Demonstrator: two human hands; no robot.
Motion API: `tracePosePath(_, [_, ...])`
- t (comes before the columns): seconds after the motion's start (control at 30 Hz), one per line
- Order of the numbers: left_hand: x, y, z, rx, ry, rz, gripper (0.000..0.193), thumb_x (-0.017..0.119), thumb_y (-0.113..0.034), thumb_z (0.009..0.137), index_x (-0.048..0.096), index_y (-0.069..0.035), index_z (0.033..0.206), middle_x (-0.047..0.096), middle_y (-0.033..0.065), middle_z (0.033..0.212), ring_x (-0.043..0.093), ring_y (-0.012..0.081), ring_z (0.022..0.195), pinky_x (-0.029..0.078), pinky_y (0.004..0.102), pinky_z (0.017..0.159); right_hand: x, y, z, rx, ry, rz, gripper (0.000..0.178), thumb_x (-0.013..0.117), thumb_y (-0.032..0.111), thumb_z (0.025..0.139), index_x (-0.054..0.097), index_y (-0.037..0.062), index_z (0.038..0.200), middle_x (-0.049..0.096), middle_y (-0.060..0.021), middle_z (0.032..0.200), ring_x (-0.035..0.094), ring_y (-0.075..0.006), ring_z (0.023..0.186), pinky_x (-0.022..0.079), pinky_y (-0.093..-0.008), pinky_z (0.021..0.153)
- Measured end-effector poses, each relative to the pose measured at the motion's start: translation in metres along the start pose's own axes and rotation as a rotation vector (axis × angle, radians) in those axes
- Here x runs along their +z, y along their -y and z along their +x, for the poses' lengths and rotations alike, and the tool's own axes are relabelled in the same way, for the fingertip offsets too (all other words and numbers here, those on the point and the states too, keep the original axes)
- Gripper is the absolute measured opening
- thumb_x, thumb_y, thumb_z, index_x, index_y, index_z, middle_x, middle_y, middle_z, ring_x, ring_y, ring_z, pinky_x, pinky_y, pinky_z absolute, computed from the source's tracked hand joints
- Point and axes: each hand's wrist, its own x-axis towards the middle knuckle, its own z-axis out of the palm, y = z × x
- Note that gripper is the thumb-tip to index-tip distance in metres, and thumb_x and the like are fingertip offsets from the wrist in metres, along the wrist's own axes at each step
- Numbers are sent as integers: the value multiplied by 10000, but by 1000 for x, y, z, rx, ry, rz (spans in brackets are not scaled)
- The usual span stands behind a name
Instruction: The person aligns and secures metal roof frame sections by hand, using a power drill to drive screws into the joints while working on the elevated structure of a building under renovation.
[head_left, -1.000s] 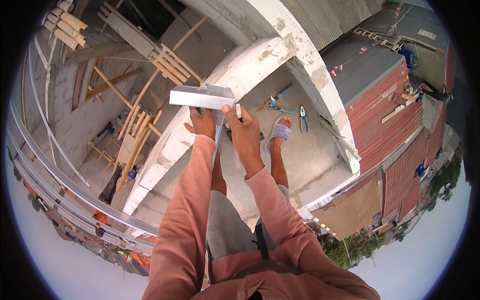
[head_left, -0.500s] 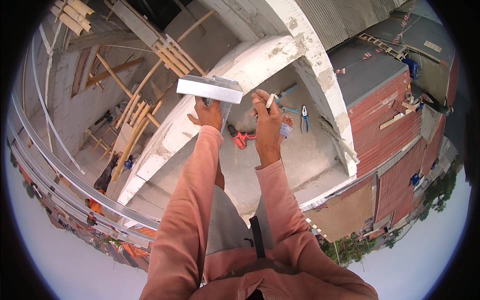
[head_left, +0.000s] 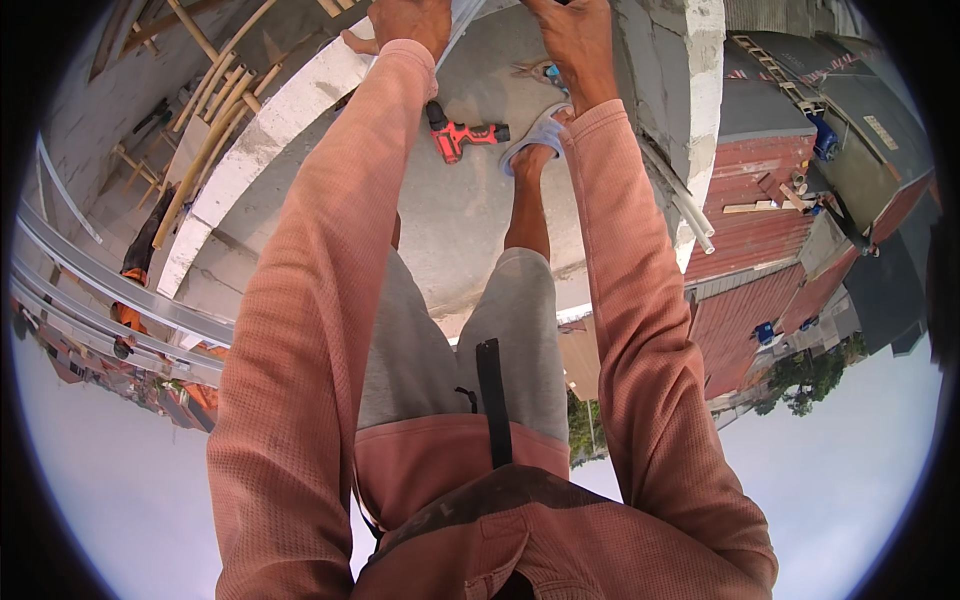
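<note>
At the top edge my left hand (head_left: 412,24) is closed on a silver metal channel (head_left: 461,28); only a narrow strip of the channel shows beside the palm. My right hand (head_left: 580,42) is raised to the right of it, fingers bent together and partly cut off by the picture's edge. Whatever it grips is out of sight. Below and between the hands, a red and black cordless drill (head_left: 455,136) lies on the concrete floor. Blue-handled pliers (head_left: 548,73) lie close to my right wrist, partly covered.
My foot in a grey-blue sandal (head_left: 540,138) stands right of the drill. A white block wall edge (head_left: 250,135) curves along the left, with bamboo poles (head_left: 205,130) beyond it. Pipes (head_left: 685,205) lean at the right edge, above red metal roofing (head_left: 745,230). Metal rails (head_left: 130,295) run lower left.
Both hands have moved up in the picture to its top edge, carrying the metal channel mostly out of view. The white stick in my right hand no longer shows. More of my legs and foot shows.
</note>
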Motion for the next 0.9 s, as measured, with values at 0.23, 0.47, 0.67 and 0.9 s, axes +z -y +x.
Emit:
tracePosePath(0.23, [5,45,11,36,28,-117,719,690,-311,985,404,103,1498,620,263,1353,588,340,1258,440,394,1061,14,2,3,-81,-13,140,257,747,229,866,748,19,1012,723,-105,816,646,-188,756,502,-359,729])
tracePosePath(0.47, [-4,33,18,-94,144,-116,642,675,-283,1009,409,46,1492,576,251,1381,589,317,1209,463,382,1010,17,-4,3,-83,14,193,305,777,238,860,716,24,1068,726,-101,902,663,-203,832,508,-368,774])
tracePosePath(0.67, [-6,20,11,-85,62,-234,593,692,-228,1003,431,29,1470,621,225,1311,599,283,1161,486,381,959,26,-5,-7,-13,-75,199,278,779,235,873,740,19,1044,746,-120,877,684,-218,812,517,-369,765])
tracePosePath(0.9, [-16,6,10,-197,166,51,733,711,-455,965,486,77,1417,639,239,1291,593,325,1197,443,397,1022,37,-5,-17,5,-197,370,270,732,225,918,740,-2,1065,751,-179,896,702,-260,818,524,-382,771])
